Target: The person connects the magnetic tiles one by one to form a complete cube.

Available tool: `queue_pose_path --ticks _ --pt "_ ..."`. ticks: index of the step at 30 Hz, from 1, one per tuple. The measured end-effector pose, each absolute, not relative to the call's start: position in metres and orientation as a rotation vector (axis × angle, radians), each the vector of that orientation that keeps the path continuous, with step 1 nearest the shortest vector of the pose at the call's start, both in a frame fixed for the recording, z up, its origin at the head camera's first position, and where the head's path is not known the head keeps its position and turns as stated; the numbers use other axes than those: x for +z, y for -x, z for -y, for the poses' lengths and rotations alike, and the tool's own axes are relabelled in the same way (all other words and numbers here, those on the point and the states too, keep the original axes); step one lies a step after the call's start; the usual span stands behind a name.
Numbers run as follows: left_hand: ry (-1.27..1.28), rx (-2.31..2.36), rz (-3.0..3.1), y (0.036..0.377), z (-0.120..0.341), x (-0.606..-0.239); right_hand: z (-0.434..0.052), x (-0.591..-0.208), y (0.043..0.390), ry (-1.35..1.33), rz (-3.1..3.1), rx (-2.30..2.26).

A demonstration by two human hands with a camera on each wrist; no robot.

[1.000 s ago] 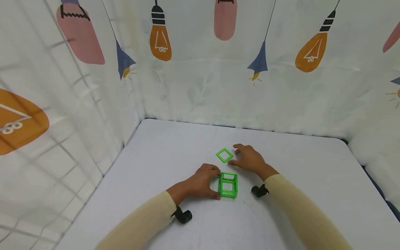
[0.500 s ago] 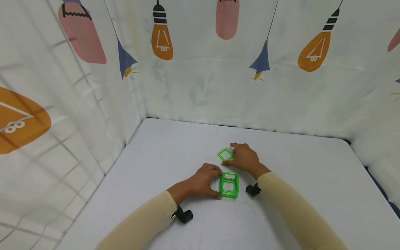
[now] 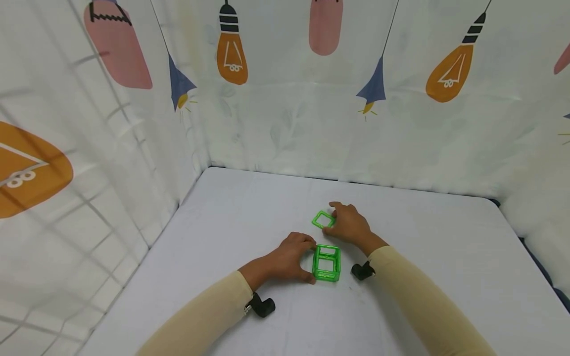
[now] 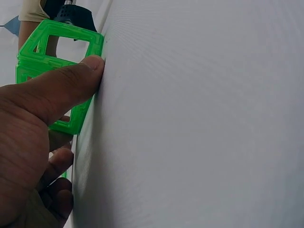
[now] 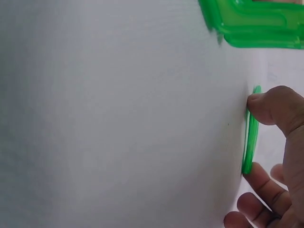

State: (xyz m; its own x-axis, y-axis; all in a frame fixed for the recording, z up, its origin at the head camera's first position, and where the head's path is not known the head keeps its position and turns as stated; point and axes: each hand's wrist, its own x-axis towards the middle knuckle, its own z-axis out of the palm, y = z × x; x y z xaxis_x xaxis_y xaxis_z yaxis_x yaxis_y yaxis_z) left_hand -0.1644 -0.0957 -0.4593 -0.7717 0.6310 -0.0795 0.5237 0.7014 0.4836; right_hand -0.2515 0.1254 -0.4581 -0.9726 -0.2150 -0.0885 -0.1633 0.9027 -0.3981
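My left hand (image 3: 287,257) grips the green cube frame (image 3: 326,263); just beyond it my right hand (image 3: 349,223) pinches the flat square tile (image 3: 322,219) on the desk (image 3: 445,277).

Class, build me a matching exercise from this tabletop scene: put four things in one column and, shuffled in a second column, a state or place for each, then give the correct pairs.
Column 1
1. left hand
2. right hand
3. green cube frame
4. flat green square tile

Column 2
A. lies flat on the white table, farther from the person
B. stands as an open box between the two forearms
C. pinches the edge of the flat tile
D. grips the side of the cube frame

Pairs: 1-D, 2-C, 3-B, 4-A
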Motion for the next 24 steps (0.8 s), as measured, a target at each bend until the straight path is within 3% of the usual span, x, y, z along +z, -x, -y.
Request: queue_pose_path --ticks 24 --pt "-0.941 0.646 -2.681 0.166 0.096 -0.462 -0.171 -0.46 0.245 0.432 -2.788 -0.951"
